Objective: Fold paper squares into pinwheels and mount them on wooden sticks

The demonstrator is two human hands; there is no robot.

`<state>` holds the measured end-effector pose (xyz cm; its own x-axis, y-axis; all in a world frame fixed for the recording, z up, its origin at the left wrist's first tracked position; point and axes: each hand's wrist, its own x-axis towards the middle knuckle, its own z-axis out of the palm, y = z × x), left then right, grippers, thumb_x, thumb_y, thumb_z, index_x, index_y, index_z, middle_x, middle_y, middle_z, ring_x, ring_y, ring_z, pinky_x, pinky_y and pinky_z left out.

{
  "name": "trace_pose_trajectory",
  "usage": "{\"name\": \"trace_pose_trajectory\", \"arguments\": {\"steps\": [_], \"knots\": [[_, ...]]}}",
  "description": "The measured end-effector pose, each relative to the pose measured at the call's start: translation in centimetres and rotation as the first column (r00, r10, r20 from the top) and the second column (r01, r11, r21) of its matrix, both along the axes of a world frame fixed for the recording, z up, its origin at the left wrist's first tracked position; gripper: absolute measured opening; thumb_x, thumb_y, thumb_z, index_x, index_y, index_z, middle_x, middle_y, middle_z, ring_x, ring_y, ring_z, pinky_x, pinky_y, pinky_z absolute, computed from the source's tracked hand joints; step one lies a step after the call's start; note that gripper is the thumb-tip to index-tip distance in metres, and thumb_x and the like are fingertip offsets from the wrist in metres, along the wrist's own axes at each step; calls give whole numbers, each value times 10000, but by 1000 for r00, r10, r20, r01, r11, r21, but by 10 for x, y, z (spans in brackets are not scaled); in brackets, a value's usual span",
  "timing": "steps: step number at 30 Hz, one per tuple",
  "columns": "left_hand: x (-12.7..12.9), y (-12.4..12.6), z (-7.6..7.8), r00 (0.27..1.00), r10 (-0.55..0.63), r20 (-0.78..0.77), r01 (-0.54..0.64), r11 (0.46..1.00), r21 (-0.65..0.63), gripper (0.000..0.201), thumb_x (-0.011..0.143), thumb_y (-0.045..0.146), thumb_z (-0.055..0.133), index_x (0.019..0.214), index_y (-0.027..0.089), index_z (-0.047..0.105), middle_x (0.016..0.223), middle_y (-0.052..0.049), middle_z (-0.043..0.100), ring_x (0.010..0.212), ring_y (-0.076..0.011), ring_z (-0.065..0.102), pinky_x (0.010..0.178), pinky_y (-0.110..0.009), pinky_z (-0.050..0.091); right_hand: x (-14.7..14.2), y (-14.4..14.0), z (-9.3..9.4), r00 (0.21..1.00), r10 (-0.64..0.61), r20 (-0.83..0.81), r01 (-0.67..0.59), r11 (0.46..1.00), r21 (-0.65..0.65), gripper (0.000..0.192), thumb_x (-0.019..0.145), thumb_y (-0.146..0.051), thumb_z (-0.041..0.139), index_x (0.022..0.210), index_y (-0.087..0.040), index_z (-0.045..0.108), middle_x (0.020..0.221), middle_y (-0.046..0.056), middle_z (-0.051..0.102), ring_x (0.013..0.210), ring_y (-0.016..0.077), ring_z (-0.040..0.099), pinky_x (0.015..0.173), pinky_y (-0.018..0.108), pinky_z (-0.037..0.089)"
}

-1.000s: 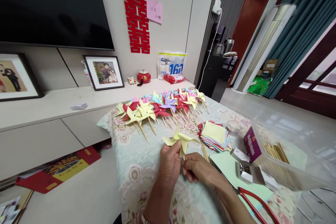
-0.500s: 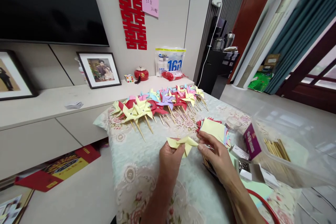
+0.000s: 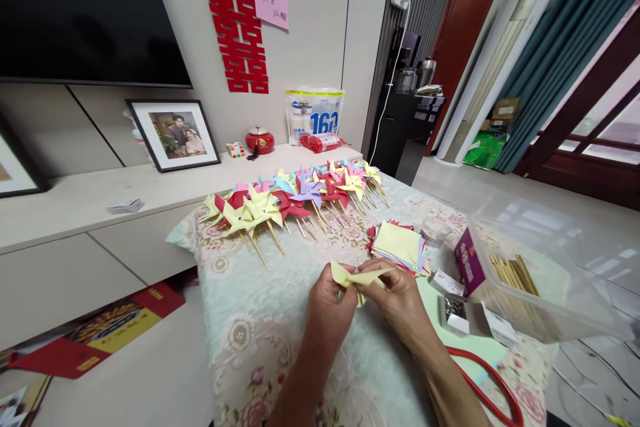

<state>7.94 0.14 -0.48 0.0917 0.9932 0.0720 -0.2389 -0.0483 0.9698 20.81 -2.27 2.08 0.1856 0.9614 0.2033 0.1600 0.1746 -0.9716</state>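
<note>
The folded yellow paper pinwheel (image 3: 357, 277) sits pinched between left hand (image 3: 327, 310) and right hand (image 3: 403, 307) (fingertips meeting above both palms).

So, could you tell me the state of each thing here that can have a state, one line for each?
left hand: closed on the yellow pinwheel
right hand: pinching the yellow pinwheel
yellow pinwheel: folded, held above the table
finished pinwheels: lying in a row, on sticks
paper squares: stacked flat
clear plastic box: open, sticks inside
small pin box: open
television: off
</note>
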Motion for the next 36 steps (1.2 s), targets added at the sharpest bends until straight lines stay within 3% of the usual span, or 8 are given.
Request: {"name": "trace_pose_trajectory", "arguments": {"steps": [3, 6, 11, 19, 22, 27, 32, 36], "knots": [[-2, 1, 4, 997, -21, 69, 22, 1000, -16, 247, 626, 144, 763, 860, 169, 690, 790, -47, 737, 709, -184, 665, 649, -249, 510, 2, -1, 3, 1000, -16, -15, 17, 1000, 9, 183, 735, -356, 794, 720, -192, 715, 845, 53, 685, 823, 210, 603, 757, 303, 456], [-10, 3, 13, 964, 19, 266, 10, 994, -106, 227, 697, 238, 745, 897, 150, 683, 833, -88, 763, 771, -203, 700, 728, -282, 525, 6, -3, 6, 976, 10, -217, -18, 999, -38, 245, 659, -371, 845, 729, -190, 696, 865, 47, 671, 820, 202, 586, 733, 293, 454], [-22, 4, 27, 818, 75, 570, 32, 984, -175, 281, 764, 411, 679, 849, 143, 690, 788, -114, 767, 793, -237, 727, 816, -368, 544, 7, -9, 8, 897, 261, -356, -333, 930, -155, 228, 620, -284, 874, 734, -182, 705, 981, 43, 669, 840, 181, 589, 758, 287, 459], [-19, -9, 26, 815, -168, 555, 242, 968, -61, 333, 786, 487, 685, 742, 159, 718, 667, -102, 740, 755, -232, 717, 978, -419, 494, -2, -11, 4, 828, 481, -289, -553, 788, -272, 201, 672, -275, 846, 652, -154, 688, 680, -16, 631, 658, 127, 547, 663, 249, 409], [-20, -6, 26, 777, -118, 619, 215, 973, -84, 303, 769, 460, 702, 715, 162, 709, 646, -68, 717, 685, -197, 695, 970, -423, 502, -2, -10, 3, 832, 468, -298, -543, 797, -264, 216, 666, -301, 860, 676, -156, 700, 711, -4, 663, 662, 130, 565, 652, 248, 422], [-20, 4, 23, 801, 115, 588, 40, 969, -245, 277, 619, 348, 850, 768, 150, 725, 725, -33, 714, 656, -147, 662, 706, -280, 542, -4, -12, 6, 819, 465, -336, -558, 782, -277, 256, 595, -305, 902, 705, -158, 723, 828, 26, 706, 701, 138, 601, 640, 238, 450], [-18, -1, 22, 839, 5, 543, 176, 944, -280, 301, 632, 303, 862, 847, 131, 739, 707, -41, 711, 666, -147, 671, 689, -264, 530, -9, -14, 6, 826, 472, -308, -557, 765, -321, 242, 626, -325, 882, 704, -156, 726, 840, 28, 713, 668, 123, 589, 641, 234, 454], [-19, -4, 27, 834, 24, 551, 169, 940, -297, 296, 604, 292, 865, 812, 149, 712, 657, -8, 675, 576, -119, 626, 560, -225, 487, -2, -8, -3, 821, 536, -194, -570, 770, -286, 204, 640, -323, 867, 682, -178, 731, 826, 26, 700, 727, 160, 613, 668, 253, 482]]}}
